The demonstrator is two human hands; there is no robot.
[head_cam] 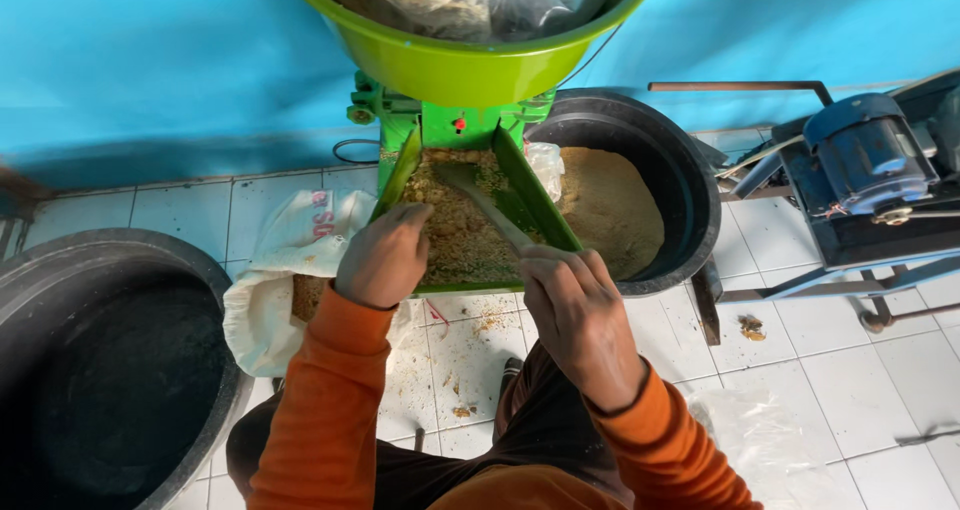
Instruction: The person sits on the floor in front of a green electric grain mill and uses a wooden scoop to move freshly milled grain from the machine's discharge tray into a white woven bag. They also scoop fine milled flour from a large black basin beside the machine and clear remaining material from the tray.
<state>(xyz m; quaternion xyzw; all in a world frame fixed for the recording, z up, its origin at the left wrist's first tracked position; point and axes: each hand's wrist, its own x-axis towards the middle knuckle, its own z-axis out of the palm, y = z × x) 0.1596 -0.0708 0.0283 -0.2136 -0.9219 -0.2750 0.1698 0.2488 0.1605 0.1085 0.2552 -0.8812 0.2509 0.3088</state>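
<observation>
Your left hand rests loosely curled on coarse meal in the green chute, your right hand gripping a wooden paddle mid-raking; next, pull steadily downward.

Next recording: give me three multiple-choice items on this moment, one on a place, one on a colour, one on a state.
1. Where does the white sack lie?
A. on the floor left of the green tray
B. inside the right tub
C. on the motor

2. What colour is the hopper bowl?
A. red
B. green
C. white

3. What is the right hand doing?
A. hanging free
B. gripping a stick
C. resting on the floor

Answers: 1 A, it sits beside the tray's left wall; 2 B, bright green rim; 3 B, fingers wrap the stick lying in the meal.
</observation>
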